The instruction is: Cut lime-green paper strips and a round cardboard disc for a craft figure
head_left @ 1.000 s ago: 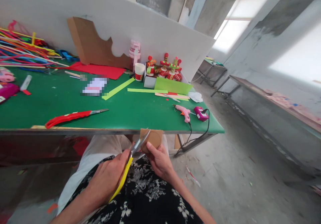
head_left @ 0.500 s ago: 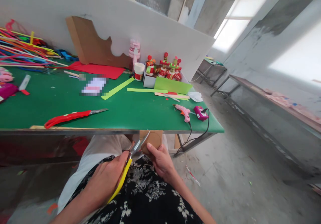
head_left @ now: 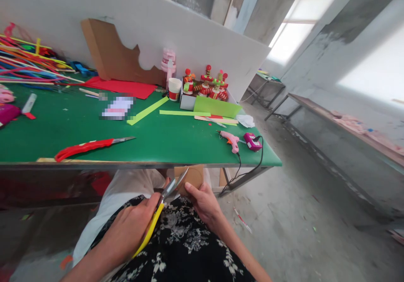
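Observation:
My left hand (head_left: 139, 219) is closed around yellow-handled scissors (head_left: 152, 226), whose metal blades point up and to the right. The blades are apart, with a small piece of brown cardboard (head_left: 193, 175) at them; the upper blade lies across its left part. Gripping that cardboard from the lower right is my right hand (head_left: 203, 202), its thumb on top and the other fingers mostly hidden beneath. A curved line shows on the cardboard. Both hands are above my lap, just below the table's front edge.
On the green table (head_left: 176, 143) lie a red-handled knife (head_left: 91, 147), a pink glue gun (head_left: 231, 140) with a trailing cord, and green paper strips (head_left: 148, 110). Behind them stand a paper cup (head_left: 174, 89) and a box of red-and-green figures (head_left: 188, 102). Colourful pipe cleaners (head_left: 28, 65) pile up at left.
The scissors and my left hand have shifted very slightly down and left. The cardboard stays in my right hand, almost in the same place.

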A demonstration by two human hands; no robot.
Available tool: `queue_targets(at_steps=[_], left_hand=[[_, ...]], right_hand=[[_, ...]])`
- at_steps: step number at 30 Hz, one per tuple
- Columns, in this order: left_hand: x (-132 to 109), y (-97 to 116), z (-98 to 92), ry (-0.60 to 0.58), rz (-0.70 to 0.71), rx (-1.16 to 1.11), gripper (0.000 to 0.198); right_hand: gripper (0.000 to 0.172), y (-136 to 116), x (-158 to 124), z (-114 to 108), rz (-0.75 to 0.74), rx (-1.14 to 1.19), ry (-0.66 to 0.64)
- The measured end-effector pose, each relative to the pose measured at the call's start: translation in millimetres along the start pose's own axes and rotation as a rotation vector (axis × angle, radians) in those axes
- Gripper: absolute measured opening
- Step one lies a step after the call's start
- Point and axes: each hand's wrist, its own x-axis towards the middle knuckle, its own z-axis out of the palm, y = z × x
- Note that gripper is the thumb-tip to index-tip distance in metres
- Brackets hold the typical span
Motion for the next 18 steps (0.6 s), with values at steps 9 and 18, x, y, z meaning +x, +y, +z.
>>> queue_targets(at_steps=[9,18], left_hand=[[0.2,-3.8,7.6,0.030,0.019,-0.012,0.049],[-1.5,-1.4,1.3,-0.017,-0.005,0.015,0.042]], right_hand=[[0.041,5.9,2.6,2.9,-0.017,0.039,-0.012],[0.044,3.0,2.0,-0.1,0.000,0.016,0.011]])
